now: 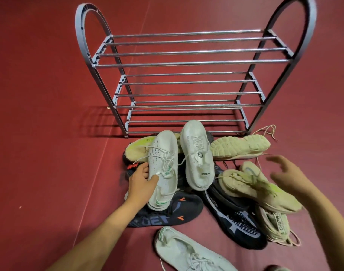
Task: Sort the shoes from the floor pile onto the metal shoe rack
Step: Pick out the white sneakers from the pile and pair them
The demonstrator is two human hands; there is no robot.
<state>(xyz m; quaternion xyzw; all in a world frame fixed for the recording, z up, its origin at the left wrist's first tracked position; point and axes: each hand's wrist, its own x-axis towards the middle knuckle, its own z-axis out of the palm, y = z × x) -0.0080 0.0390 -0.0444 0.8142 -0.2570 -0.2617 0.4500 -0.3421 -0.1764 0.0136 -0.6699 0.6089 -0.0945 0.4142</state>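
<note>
A grey metal shoe rack (188,62) with three barred tiers stands on the red floor, no shoes on it. In front lies a pile of shoes. My left hand (141,180) grips a white knit sneaker (163,165) from its left side, thumb on the upper. A second white sneaker (198,155) lies just right of it. My right hand (286,173) hovers with spread fingers above a beige sneaker (253,186), holding nothing. Dark navy sneakers (235,218) lie underneath.
A beige shoe (241,146) lies sole-up near the rack's right foot. Another beige shoe (275,225) and a pale white sneaker (186,251) lie nearest me. A yellow-green soled shoe (138,149) sits at the pile's left. Red floor (49,153) surrounds everything.
</note>
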